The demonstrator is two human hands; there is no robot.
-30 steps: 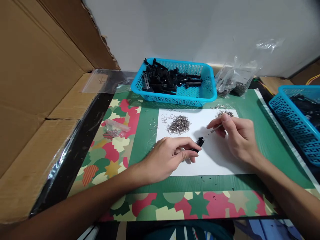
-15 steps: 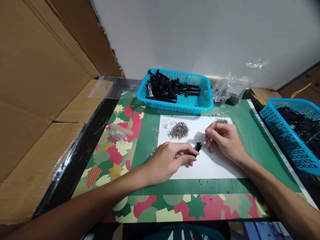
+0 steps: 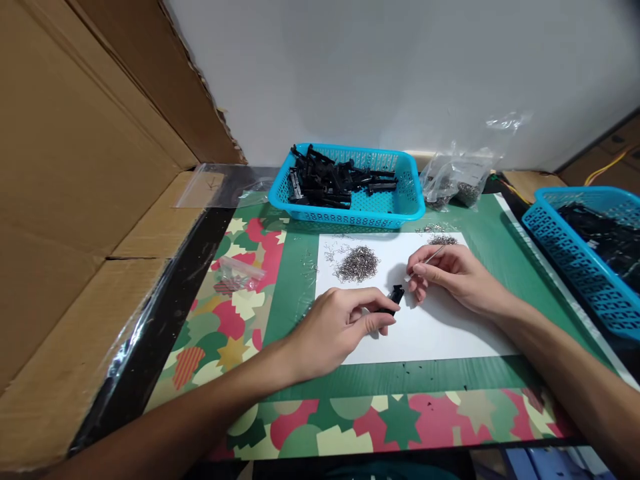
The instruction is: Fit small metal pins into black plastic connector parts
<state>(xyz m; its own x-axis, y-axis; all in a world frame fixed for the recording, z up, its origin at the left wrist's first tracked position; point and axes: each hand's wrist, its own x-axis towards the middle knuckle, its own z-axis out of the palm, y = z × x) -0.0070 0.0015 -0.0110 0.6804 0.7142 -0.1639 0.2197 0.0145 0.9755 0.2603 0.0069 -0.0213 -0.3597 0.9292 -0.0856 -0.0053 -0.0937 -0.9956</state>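
Observation:
My left hand (image 3: 345, 323) grips a small black plastic part (image 3: 397, 294) between thumb and fingers, just over the white sheet (image 3: 440, 333). Only the part's far end shows; the rest is hidden by the fingers. To its right, my right hand (image 3: 445, 277) pinches a thin metal tool like tweezers (image 3: 431, 257), its light tip pointing down and left, a short way from the black part. Whether the tip carries anything is too small to tell. A heap of tiny metal springs or clips (image 3: 358, 263) lies on the sheet beyond my left hand, and a smaller metal heap (image 3: 443, 240) lies behind my right hand.
A blue basket (image 3: 345, 217) of black plastic parts stands at the back; another blue basket (image 3: 575, 267) is at the right. Plastic bags (image 3: 457, 180) of metal pieces lean by the wall. A small clear bag (image 3: 243, 272) lies left. Cardboard (image 3: 90, 167) walls the left side.
My right hand has tilted the tool flatter, and its tip has drawn slightly up and away from the black part. My left hand stays nearly still. The view has shifted a little.

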